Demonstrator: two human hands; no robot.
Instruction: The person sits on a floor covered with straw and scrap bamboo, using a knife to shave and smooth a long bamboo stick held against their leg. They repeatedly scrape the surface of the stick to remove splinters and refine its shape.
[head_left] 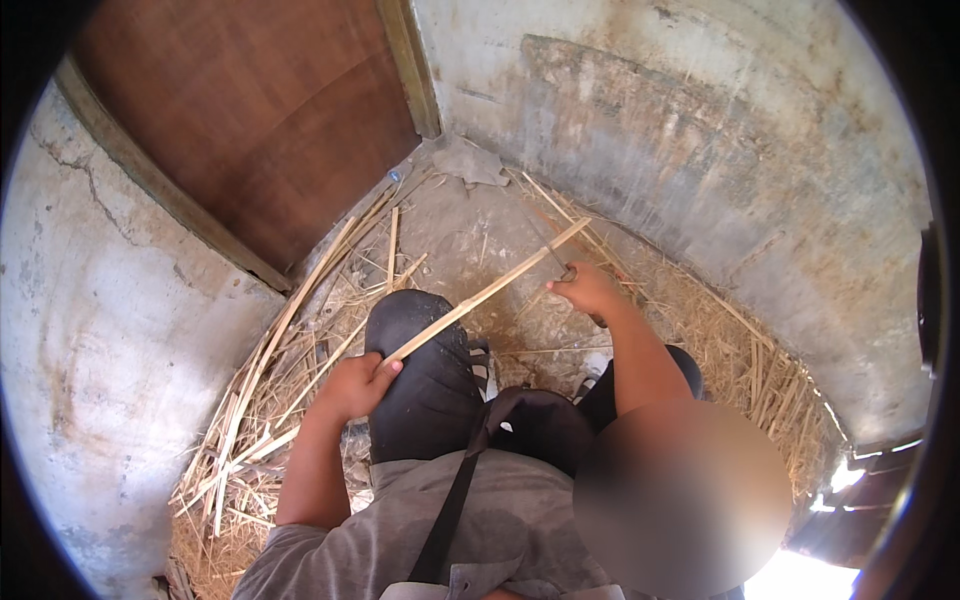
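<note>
My left hand [357, 384] is closed round the lower end of a pale bamboo strip [480, 298]. The strip slants up and to the right across my left knee, its far end beyond my right hand. In my right hand [590, 290] is a knife [551, 247] with a thin, dark blade. Its blade points away and to the left, crossing the strip close to the far end. Whether the edge touches the strip, I cannot tell. The handle is mostly covered by my fingers.
Long split strips [268, 350] lie in a pile along the left wall [110, 300]. Shavings [720, 330] cover the floor by the right wall [700, 140]. A brown door [260, 120] stands at the far left, with a grey stone slab [468, 162] by the corner.
</note>
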